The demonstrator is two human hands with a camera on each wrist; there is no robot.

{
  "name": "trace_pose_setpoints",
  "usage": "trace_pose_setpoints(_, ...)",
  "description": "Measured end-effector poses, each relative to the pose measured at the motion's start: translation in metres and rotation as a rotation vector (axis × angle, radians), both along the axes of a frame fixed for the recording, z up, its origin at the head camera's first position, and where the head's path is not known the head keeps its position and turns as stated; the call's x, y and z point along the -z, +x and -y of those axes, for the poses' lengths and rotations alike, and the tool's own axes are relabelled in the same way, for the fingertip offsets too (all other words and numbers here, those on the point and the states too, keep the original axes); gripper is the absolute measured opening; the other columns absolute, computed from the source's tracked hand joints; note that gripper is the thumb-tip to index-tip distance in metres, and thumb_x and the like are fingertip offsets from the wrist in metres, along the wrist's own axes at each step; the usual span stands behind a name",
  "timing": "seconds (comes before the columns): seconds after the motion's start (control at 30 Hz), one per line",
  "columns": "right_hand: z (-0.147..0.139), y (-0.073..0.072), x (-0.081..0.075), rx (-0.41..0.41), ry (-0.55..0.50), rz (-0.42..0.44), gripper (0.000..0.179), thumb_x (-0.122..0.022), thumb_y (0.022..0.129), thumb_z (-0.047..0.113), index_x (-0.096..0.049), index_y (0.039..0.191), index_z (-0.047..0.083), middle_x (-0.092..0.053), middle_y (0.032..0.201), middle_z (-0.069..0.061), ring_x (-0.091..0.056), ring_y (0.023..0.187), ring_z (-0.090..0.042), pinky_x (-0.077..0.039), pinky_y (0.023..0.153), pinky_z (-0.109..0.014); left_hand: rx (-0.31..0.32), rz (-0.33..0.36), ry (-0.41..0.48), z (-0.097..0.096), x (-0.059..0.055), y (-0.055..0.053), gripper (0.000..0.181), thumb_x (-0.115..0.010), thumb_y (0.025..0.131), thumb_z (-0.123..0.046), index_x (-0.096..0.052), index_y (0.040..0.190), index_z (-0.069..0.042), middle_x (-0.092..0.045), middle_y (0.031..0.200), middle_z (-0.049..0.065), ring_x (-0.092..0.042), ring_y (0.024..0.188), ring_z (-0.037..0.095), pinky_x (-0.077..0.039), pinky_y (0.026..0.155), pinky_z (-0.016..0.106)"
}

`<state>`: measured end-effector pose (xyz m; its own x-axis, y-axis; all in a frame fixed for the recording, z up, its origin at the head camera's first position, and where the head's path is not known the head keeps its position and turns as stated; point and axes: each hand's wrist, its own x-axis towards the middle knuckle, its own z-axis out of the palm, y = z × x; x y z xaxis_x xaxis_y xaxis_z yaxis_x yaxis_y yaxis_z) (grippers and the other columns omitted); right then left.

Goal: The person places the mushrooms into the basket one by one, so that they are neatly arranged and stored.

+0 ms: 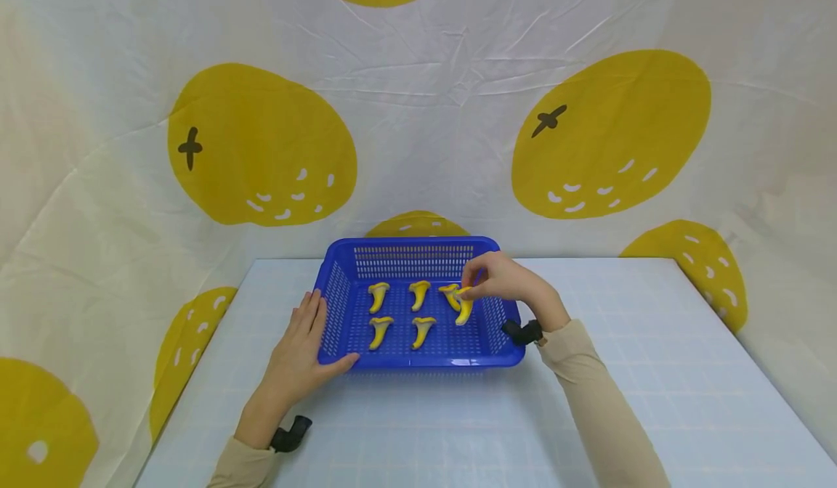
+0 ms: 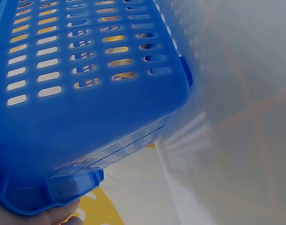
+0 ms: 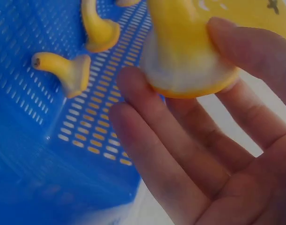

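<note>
A yellow toy mushroom with a pale flared cap (image 1: 464, 311) is pinched between the thumb and fingers of my right hand (image 1: 502, 279), over the right part of a blue plastic basket (image 1: 418, 362). In the right wrist view the held mushroom (image 3: 185, 51) shows its wide end downward. Several similar mushrooms (image 1: 421, 331) lie in two rows on the basket floor; one (image 1: 449, 295) is partly covered by the held one. My left hand (image 1: 294, 354) rests at the basket's front left corner, fingers straight along the left rim, thumb on the front rim. The left wrist view shows mostly the basket's outer wall (image 2: 96, 117).
The basket stands on a pale, faintly checked table (image 1: 418, 437). Behind it hangs a white cloth (image 1: 431, 132) printed with large yellow fruit. Each wrist wears a black strap-like device, one at the left wrist (image 1: 291, 435) and one at the right (image 1: 522, 332).
</note>
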<state>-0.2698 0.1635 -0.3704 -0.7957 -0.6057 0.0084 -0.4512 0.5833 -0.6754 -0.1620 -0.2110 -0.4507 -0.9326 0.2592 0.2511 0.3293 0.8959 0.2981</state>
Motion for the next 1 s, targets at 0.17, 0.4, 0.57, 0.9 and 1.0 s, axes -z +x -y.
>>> trace_pose_setpoints(0.17,0.01,-0.006,0.002,-0.026,0.082,0.018,0.01,-0.077,0.084,0.011,-0.069,0.079,0.013,-0.066,0.082,0.003,-0.062,0.085,-0.023,-0.056,0.075,-0.033,0.0,0.003,0.002,-0.001,-0.001,0.0,0.115,-0.068,0.081,-0.065,-0.018,0.154,0.007,-0.006,0.164,0.021,0.0,0.152,0.034,-0.007,0.122,0.046)
trace_pose_setpoints(0.4,0.021,-0.014,0.004,-0.001,0.206,0.075,0.014,-0.079,0.08,0.01,-0.067,0.075,0.012,-0.063,0.078,0.0,-0.057,0.076,-0.02,-0.052,0.068,-0.03,-0.003,0.007,0.005,-0.001,-0.002,0.0,0.115,-0.068,0.081,-0.065,-0.018,0.155,0.007,-0.006,0.164,0.022,0.001,0.152,0.033,-0.008,0.122,0.047)
trace_pose_setpoints(0.57,0.031,-0.019,0.01,0.068,0.271,0.219,0.014,-0.078,0.082,0.008,-0.065,0.076,0.009,-0.064,0.078,-0.004,-0.061,0.074,-0.019,-0.057,0.071,-0.031,-0.002,-0.003,0.001,0.0,-0.001,0.0,0.114,-0.068,0.081,-0.064,-0.018,0.154,0.007,-0.006,0.164,0.022,0.002,0.152,0.031,-0.006,0.123,0.044)
trace_pose_setpoints(0.9,0.043,-0.023,0.024,0.144,0.35,0.302,0.009,-0.077,0.081,0.003,-0.068,0.082,0.006,-0.066,0.082,-0.007,-0.063,0.072,-0.022,-0.06,0.075,-0.038,0.009,-0.041,0.015,0.0,0.0,0.001,0.113,-0.069,0.081,-0.064,-0.021,0.153,0.01,-0.01,0.163,0.024,-0.003,0.151,0.035,-0.01,0.122,0.047)
trace_pose_setpoints(1.0,0.045,-0.022,0.027,0.152,0.382,0.288,0.01,-0.077,0.081,0.003,-0.068,0.083,0.006,-0.066,0.081,-0.008,-0.064,0.071,-0.023,-0.061,0.072,-0.038,0.002,-0.014,0.008,0.0,0.0,0.0,0.114,-0.068,0.081,-0.065,-0.019,0.154,0.008,-0.007,0.164,0.023,0.001,0.152,0.032,-0.01,0.122,0.048)
